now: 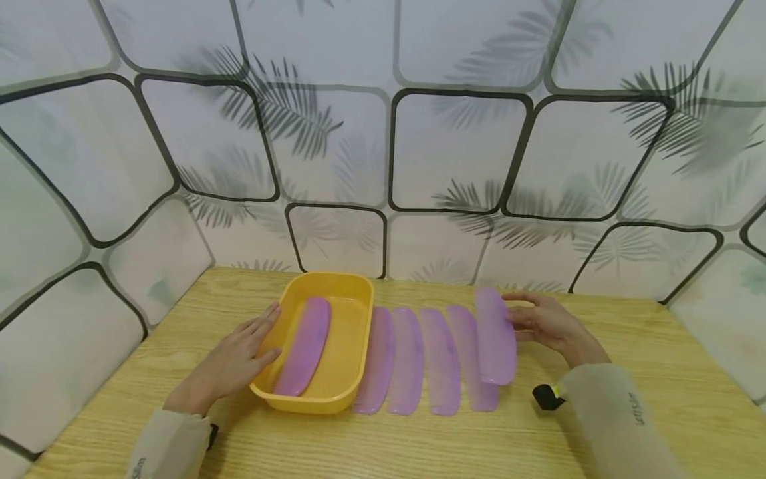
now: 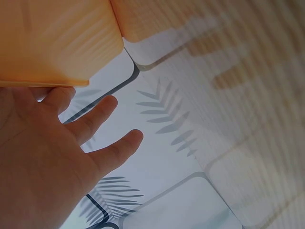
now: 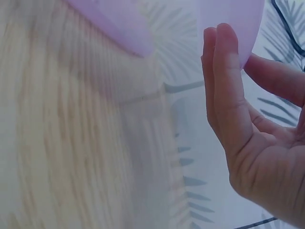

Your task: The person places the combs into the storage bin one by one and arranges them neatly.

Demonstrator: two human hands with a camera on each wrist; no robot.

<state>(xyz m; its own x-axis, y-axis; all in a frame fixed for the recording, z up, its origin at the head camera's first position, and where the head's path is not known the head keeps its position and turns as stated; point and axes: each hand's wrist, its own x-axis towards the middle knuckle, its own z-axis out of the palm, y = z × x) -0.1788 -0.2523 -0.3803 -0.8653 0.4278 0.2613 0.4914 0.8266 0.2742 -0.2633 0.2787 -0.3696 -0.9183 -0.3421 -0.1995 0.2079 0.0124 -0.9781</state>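
My right hand (image 1: 547,324) pinches a translucent purple comb (image 1: 495,336) by its right edge, holding it raised above the table. In the right wrist view, straight fingers (image 3: 226,71) lie on one side of the held comb (image 3: 228,14) and the thumb on the other. My left hand (image 1: 236,356) rests against the left rim of a yellow plastic tray (image 1: 326,404), fingers extended. The left wrist view has that hand (image 2: 57,138) touching the tray's edge (image 2: 62,82), two fingers spread free. One purple comb (image 1: 305,346) lies inside the tray.
Several similar combs (image 1: 407,359) lie side by side on the wooden table (image 1: 419,446), right of the tray. The leftmost one sits close against the tray's side. A patterned wall (image 1: 455,153) rises behind the table, with more wall panels at left and right.
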